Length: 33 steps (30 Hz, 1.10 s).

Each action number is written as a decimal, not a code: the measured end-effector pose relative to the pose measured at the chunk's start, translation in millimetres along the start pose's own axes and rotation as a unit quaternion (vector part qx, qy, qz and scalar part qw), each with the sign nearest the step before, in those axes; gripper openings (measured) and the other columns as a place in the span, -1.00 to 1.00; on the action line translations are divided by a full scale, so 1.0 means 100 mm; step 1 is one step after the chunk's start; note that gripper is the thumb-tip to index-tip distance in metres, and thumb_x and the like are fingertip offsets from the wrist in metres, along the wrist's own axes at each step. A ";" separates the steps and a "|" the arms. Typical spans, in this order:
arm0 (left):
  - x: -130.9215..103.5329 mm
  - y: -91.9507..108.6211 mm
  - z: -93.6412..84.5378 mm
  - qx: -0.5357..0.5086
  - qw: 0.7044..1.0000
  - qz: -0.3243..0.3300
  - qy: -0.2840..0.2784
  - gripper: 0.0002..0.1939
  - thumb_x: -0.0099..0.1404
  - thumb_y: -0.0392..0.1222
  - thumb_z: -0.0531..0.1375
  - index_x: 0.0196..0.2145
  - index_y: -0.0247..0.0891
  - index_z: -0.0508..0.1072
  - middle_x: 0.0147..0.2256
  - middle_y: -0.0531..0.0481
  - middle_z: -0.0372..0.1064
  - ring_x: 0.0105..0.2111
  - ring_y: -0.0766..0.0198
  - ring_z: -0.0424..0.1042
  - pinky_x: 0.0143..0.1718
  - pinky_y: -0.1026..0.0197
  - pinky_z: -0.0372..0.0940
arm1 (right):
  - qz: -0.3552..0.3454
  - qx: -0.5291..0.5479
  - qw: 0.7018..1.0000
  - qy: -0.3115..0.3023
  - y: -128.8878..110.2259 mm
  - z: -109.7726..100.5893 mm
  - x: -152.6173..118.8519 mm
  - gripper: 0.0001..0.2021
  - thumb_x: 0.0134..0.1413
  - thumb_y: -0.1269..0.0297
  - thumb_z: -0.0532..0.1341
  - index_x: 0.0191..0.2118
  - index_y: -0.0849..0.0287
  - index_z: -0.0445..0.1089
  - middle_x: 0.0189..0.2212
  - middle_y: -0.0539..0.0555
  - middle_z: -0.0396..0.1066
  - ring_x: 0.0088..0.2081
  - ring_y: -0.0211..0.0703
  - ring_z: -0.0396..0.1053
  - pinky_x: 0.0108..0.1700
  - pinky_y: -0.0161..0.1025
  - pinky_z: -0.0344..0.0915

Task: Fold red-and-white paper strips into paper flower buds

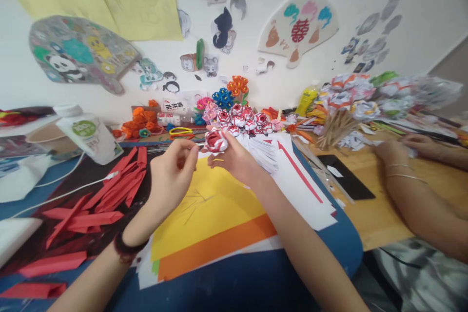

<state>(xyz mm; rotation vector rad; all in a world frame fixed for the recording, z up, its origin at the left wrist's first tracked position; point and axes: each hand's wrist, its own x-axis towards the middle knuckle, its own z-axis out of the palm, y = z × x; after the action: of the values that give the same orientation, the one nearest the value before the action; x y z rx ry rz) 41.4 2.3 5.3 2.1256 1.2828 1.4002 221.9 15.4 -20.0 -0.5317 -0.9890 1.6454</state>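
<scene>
Paper rose in hand at a crowded craft table

We've got the right hand (234, 158) cupped around a red-and-white paper rose (215, 140), held up over the yellow paper sheet (212, 209), while the left hand (171, 175) has its fingertips pinched together just beside the bloom, on a thin stem or wire too fine for us to make out. Red paper strips (109, 195) lie scattered to the left, and a row of finished red-and-white roses (243, 122) sits just behind the hands. On the wall we can read the red double-happiness character on a fan-shaped cutout (298, 27); the white bottle (89, 136) carries a round green label, its print too blurred to read. At right, another person's arm (413, 195) wears thin bangles beside a bouquet of paper flowers on sticks (343, 107).
</scene>
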 end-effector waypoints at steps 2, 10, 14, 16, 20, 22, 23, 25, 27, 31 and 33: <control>0.10 0.10 0.06 0.007 1.000 0.018 0.003 -0.84 0.40 -0.10 0.19 -0.23 -0.24 0.45 -0.51 0.12 0.44 -0.54 0.38 0.41 -0.46 0.34 0.21 | -0.006 0.036 0.999 0.019 -0.02 -0.01 0.02 -0.53 0.32 -0.16 0.16 0.16 0.01 0.41 -0.34 0.00 0.54 -0.44 -0.22 0.46 -0.31 -0.26 0.39; 0.01 0.06 0.28 0.054 0.992 0.103 -0.050 -0.85 0.42 -0.25 0.17 -0.07 -0.23 0.42 -0.39 0.13 0.53 -0.59 0.44 0.34 -0.47 0.35 0.16 | -0.007 0.126 0.987 0.100 -0.02 -0.07 0.09 -0.61 0.38 -0.10 0.09 0.00 0.06 0.47 -0.36 0.00 0.55 -0.44 -0.23 0.39 -0.36 -0.30 0.34; -0.10 -0.09 0.30 0.127 0.979 0.154 -0.031 -0.85 0.44 -0.29 0.14 -0.05 -0.21 0.40 -0.32 0.10 0.55 -0.53 0.40 0.42 -0.43 0.33 0.15 | -0.011 0.103 0.990 0.094 -0.05 -0.06 0.07 -0.64 0.43 0.08 0.00 0.08 0.07 0.44 -0.28 0.06 0.59 -0.48 -0.24 0.37 -0.35 -0.28 0.34; -0.11 -0.12 0.29 0.141 0.975 0.169 -0.023 -0.82 0.44 -0.30 0.13 -0.02 -0.21 0.39 -0.30 0.08 0.55 -0.50 0.39 0.45 -0.43 0.32 0.15 | -0.023 0.076 0.993 0.089 -0.05 -0.05 0.05 -0.62 0.43 0.12 -0.02 0.10 0.08 0.45 -0.30 0.06 0.58 -0.49 -0.24 0.37 -0.38 -0.28 0.32; -0.11 -0.12 0.27 0.128 0.975 0.180 0.004 -0.80 0.44 -0.31 0.14 0.00 -0.22 0.39 -0.35 0.12 0.53 -0.52 0.41 0.44 -0.44 0.34 0.16 | -0.051 0.016 0.996 0.065 -0.01 -0.04 0.03 -0.64 0.39 0.06 0.08 0.05 0.10 0.51 -0.38 0.01 0.50 -0.51 -0.26 0.35 -0.44 -0.30 0.28; -0.11 -0.11 0.27 0.114 0.975 0.190 0.018 -0.82 0.44 -0.32 0.15 -0.03 -0.21 0.41 -0.36 0.13 0.53 -0.52 0.43 0.44 -0.43 0.35 0.17 | -0.063 -0.003 0.996 0.059 0.02 -0.04 0.03 -0.64 0.35 0.02 0.15 0.06 0.08 0.53 -0.38 -0.02 0.47 -0.51 -0.27 0.32 -0.46 -0.30 0.26; -0.12 -0.10 0.27 0.107 0.975 0.195 0.024 -0.84 0.44 -0.31 0.16 -0.04 -0.21 0.41 -0.37 0.14 0.53 -0.53 0.44 0.43 -0.43 0.36 0.18 | -0.067 -0.009 0.996 0.057 0.03 -0.04 0.03 -0.63 0.33 0.01 0.17 0.07 0.06 0.53 -0.38 -0.02 0.47 -0.51 -0.27 0.32 -0.46 -0.30 0.26; -0.13 -0.10 0.28 0.100 0.974 0.199 0.031 -0.87 0.45 -0.30 0.17 -0.07 -0.22 0.43 -0.38 0.14 0.53 -0.55 0.46 0.41 -0.44 0.37 0.18 | -0.071 -0.017 0.996 0.057 0.06 -0.03 0.03 -0.61 0.32 -0.03 0.19 0.11 0.03 0.52 -0.34 -0.01 0.48 -0.47 -0.27 0.32 -0.45 -0.30 0.26; -0.14 -0.10 0.29 0.102 0.974 0.200 0.037 -0.91 0.45 -0.26 0.19 -0.10 -0.23 0.45 -0.43 0.15 0.52 -0.58 0.48 0.38 -0.47 0.38 0.16 | -0.066 -0.024 0.996 0.061 0.08 -0.02 0.02 -0.59 0.30 -0.05 0.21 0.13 0.01 0.51 -0.32 0.01 0.49 -0.43 -0.25 0.32 -0.43 -0.29 0.26; -0.16 -0.12 0.31 0.121 0.969 0.210 0.055 -0.91 0.45 -0.21 0.21 -0.14 -0.24 0.50 -0.48 0.14 0.49 -0.60 0.47 0.37 -0.52 0.37 0.09 | -0.060 -0.055 0.994 0.070 0.08 0.03 0.00 -0.61 0.25 -0.04 0.26 0.07 0.02 0.55 -0.33 0.01 0.47 -0.39 -0.23 0.31 -0.39 -0.28 0.27; -0.16 -0.13 0.30 0.128 0.967 0.214 0.056 -0.91 0.44 -0.23 0.21 -0.15 -0.24 0.51 -0.47 0.13 0.52 -0.61 0.47 0.36 -0.52 0.36 0.08 | -0.057 -0.075 0.993 0.076 0.08 0.06 -0.01 -0.62 0.27 -0.06 0.25 0.03 0.04 0.56 -0.36 0.00 0.44 -0.41 -0.24 0.29 -0.38 -0.29 0.26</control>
<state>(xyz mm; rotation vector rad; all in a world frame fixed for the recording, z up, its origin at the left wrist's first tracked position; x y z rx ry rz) 58.4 3.6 -27.1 2.6553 1.1371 1.6114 213.3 11.9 -23.4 -0.6787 -1.0154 1.4151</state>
